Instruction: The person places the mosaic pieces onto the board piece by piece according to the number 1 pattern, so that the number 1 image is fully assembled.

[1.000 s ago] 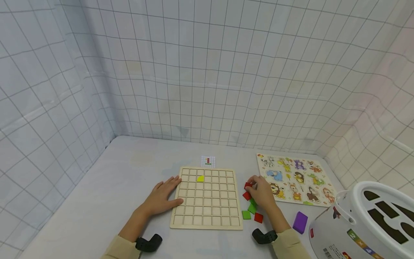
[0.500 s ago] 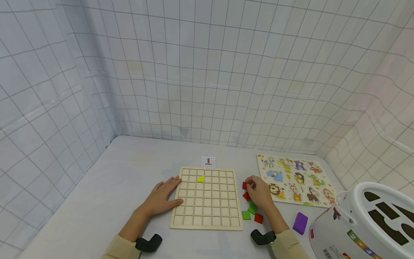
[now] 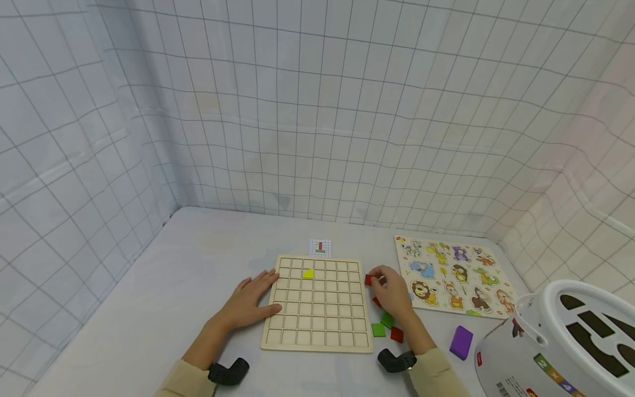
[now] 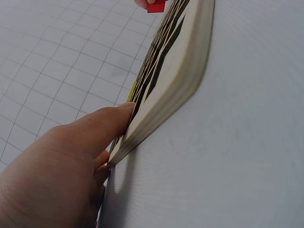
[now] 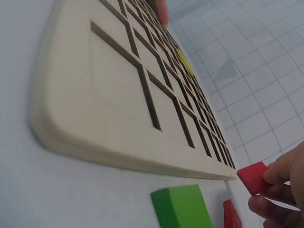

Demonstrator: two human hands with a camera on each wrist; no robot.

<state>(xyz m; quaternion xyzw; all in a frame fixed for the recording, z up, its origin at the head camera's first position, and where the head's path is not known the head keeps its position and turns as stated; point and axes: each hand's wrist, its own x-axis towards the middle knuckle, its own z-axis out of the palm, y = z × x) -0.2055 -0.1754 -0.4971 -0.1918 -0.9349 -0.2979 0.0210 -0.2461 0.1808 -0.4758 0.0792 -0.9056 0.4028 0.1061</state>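
Note:
A wooden grid board lies on the table, with one yellow tile in a cell of its upper part. My left hand rests on the board's left edge, fingers spread and thumb on the rim. My right hand pinches a red square tile between thumb and fingers, just off the board's right edge. Below that hand lie green tiles and red tiles, some partly covered by it in the head view. A small printed pattern card lies behind the board.
An animal puzzle board lies at the back right. A purple block sits beside a white lidded bucket at the front right. White grid-patterned cloth walls in the table's back and sides.
My right hand has moved left toward the board, carrying the red tile away from the loose tiles. The left hand has stayed on the board's edge.

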